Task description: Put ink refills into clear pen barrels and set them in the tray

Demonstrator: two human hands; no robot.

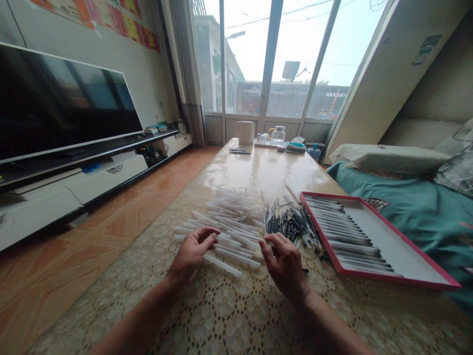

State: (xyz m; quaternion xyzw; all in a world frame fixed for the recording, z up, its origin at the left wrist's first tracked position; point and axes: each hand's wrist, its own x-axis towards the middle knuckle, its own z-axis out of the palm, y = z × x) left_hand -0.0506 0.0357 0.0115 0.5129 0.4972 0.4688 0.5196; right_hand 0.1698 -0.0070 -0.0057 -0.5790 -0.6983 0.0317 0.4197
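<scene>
My left hand (194, 250) rests at the near left side of a loose heap of clear, whitish plastic pen barrels (236, 239). Its thumb and fingers curl together over the barrels, and what they pinch, if anything, cannot be made out. At the heap's right edge, my right hand (284, 262) has its thumb and index finger pinched together near a barrel end; whether they hold it is unclear. Just beyond that hand lies a pile of dark, slender pen parts (290, 222). Right of the pile, a shallow red-rimmed box (399, 236) contains a row of clear pens with dark ends (347, 231).
A patterned cover lies over the long table (236, 305). At its far end stand a white kettle (245, 133), a glass jug (278, 135) and a tissue pack (296, 144). A bed or sofa with green fabric (362, 180) borders the right side; a television (66, 106) is left.
</scene>
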